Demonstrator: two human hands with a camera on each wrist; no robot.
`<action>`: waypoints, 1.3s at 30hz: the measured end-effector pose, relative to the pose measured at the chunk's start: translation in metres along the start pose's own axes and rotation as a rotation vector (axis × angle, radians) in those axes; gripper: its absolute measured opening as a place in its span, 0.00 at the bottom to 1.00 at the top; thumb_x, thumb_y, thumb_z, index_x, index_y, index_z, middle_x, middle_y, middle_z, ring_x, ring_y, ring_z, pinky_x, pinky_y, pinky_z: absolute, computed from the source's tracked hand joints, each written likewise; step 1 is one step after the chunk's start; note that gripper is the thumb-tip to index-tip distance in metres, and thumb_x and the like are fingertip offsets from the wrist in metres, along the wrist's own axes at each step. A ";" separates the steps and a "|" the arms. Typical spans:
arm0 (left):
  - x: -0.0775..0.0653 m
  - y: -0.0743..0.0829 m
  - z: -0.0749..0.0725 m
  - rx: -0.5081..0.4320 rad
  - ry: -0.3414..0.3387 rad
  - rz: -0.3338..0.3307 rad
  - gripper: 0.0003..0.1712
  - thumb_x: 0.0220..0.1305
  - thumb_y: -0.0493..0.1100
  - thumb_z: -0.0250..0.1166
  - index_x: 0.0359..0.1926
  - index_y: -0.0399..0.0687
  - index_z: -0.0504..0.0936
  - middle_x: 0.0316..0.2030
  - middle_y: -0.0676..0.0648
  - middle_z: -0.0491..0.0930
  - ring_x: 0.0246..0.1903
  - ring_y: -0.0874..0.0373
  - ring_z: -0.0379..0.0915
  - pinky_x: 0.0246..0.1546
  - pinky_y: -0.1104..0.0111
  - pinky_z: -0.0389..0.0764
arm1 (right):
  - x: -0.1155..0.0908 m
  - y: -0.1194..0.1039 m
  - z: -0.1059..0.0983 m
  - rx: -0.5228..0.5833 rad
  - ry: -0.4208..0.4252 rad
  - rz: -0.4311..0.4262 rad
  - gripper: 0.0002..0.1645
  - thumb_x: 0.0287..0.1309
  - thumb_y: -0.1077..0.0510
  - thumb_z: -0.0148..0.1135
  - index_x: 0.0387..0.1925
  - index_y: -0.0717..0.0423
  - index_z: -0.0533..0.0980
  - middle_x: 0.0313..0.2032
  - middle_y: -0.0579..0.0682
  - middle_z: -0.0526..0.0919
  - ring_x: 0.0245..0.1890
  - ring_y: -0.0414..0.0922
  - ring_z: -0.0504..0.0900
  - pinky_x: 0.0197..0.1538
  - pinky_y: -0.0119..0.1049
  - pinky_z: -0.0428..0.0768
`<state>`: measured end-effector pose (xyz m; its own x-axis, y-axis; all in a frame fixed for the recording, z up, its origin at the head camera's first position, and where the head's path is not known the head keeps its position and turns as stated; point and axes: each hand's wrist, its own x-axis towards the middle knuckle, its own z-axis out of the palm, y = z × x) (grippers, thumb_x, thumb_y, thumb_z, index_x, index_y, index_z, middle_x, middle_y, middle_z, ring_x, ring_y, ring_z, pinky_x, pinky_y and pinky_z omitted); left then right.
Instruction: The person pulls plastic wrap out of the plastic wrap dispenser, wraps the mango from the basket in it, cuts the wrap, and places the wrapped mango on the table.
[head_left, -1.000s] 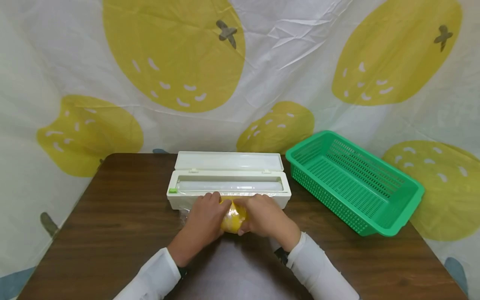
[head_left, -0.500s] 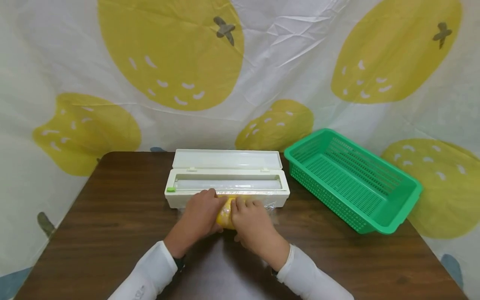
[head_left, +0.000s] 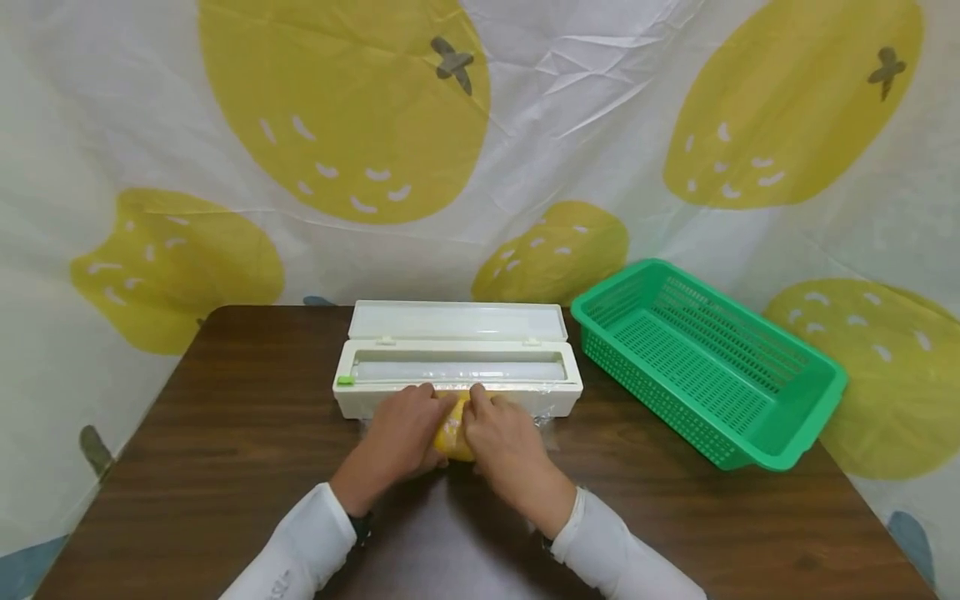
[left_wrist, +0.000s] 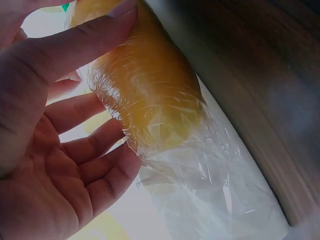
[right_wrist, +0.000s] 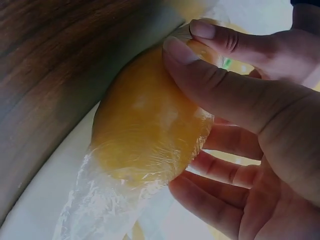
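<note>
A yellow fruit, long and rounded, lies in front of the dispenser with clear plastic wrap around it; its exact kind is blurred by the film. My left hand grips one end, thumb on top and fingers beneath, as the left wrist view shows. At the other end my right hand holds the fruit the same way, its thumb pressing the film. Loose film hangs past both ends. Just behind stands the white plastic wrap dispenser, lid raised, with a film roll inside.
A green perforated basket stands at the right on the brown wooden table. A small green slider sits at the dispenser's left end. Behind the table hangs a white cloth printed with yellow fruit.
My right hand has shifted left and inward over the fruit, and film now shows past its right end. The left hand stays gripping, moved slightly left.
</note>
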<state>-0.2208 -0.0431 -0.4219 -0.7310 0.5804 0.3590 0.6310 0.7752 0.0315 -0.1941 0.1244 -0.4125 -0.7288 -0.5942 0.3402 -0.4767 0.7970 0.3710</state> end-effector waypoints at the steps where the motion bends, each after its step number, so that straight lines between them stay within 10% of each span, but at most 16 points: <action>1: 0.000 0.000 0.000 -0.004 0.002 0.000 0.40 0.23 0.51 0.84 0.44 0.41 0.83 0.28 0.41 0.80 0.26 0.47 0.74 0.24 0.53 0.82 | 0.000 0.001 0.001 0.001 0.003 -0.002 0.43 0.17 0.41 0.86 0.41 0.58 0.83 0.34 0.51 0.75 0.24 0.45 0.76 0.23 0.35 0.83; 14: -0.002 0.001 -0.002 -0.048 0.038 0.003 0.37 0.25 0.48 0.82 0.39 0.40 0.76 0.28 0.44 0.82 0.26 0.47 0.77 0.25 0.53 0.81 | 0.005 0.014 -0.001 0.168 -0.086 -0.002 0.36 0.21 0.45 0.86 0.37 0.57 0.82 0.32 0.50 0.81 0.26 0.47 0.80 0.26 0.42 0.84; 25: -0.007 0.038 -0.001 0.162 -0.034 -0.178 0.31 0.40 0.50 0.77 0.43 0.37 0.78 0.34 0.38 0.77 0.36 0.42 0.72 0.35 0.51 0.74 | 0.008 0.024 0.003 0.239 -0.157 -0.010 0.25 0.25 0.51 0.83 0.30 0.54 0.82 0.30 0.49 0.80 0.21 0.48 0.77 0.23 0.43 0.82; 32: -0.008 0.047 0.007 0.287 0.006 -0.187 0.41 0.26 0.53 0.82 0.44 0.39 0.76 0.34 0.41 0.72 0.33 0.46 0.66 0.31 0.55 0.67 | 0.007 0.028 0.002 0.253 -0.177 -0.021 0.23 0.28 0.51 0.82 0.31 0.53 0.84 0.30 0.49 0.81 0.22 0.48 0.77 0.25 0.44 0.81; 39: -0.003 0.042 0.010 0.324 0.090 -0.149 0.21 0.42 0.39 0.74 0.38 0.42 0.76 0.28 0.42 0.76 0.29 0.47 0.70 0.30 0.56 0.69 | 0.006 0.037 0.004 0.360 -0.185 -0.039 0.24 0.28 0.51 0.83 0.33 0.52 0.83 0.31 0.49 0.83 0.26 0.47 0.78 0.34 0.47 0.81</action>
<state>-0.1946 -0.0095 -0.4311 -0.7736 0.4421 0.4540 0.3940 0.8967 -0.2019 -0.2182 0.1507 -0.4000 -0.7676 -0.6211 0.1582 -0.6231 0.7810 0.0431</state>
